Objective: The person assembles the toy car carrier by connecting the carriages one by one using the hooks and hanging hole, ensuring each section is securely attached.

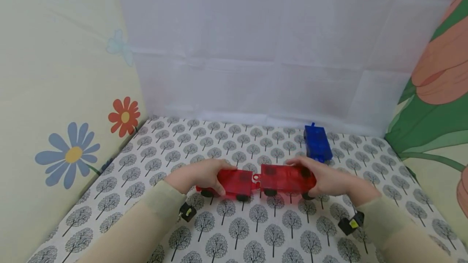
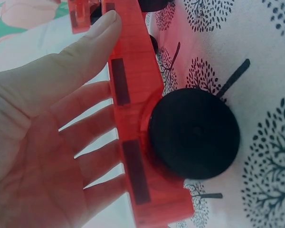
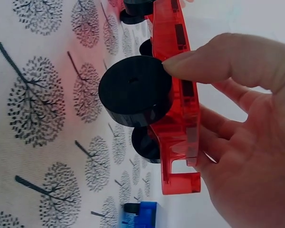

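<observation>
Red cars (image 1: 238, 181) (image 1: 279, 178), pinched by my left grip (image 1: 207, 172) and right grip (image 1: 324, 175) nearer than the blue car (image 1: 317, 140), could misalign if tilted.

My left hand (image 1: 210, 173) holds one translucent red wagon (image 1: 238, 180) by its outer end, upright over its black wheels. A matching red wagon (image 1: 283, 177), also wheels down, sits in my right hand (image 1: 318, 175). Between my hands they line up lengthwise; whether their couplings (image 1: 256, 177) are hooked, I cannot tell.
</observation>
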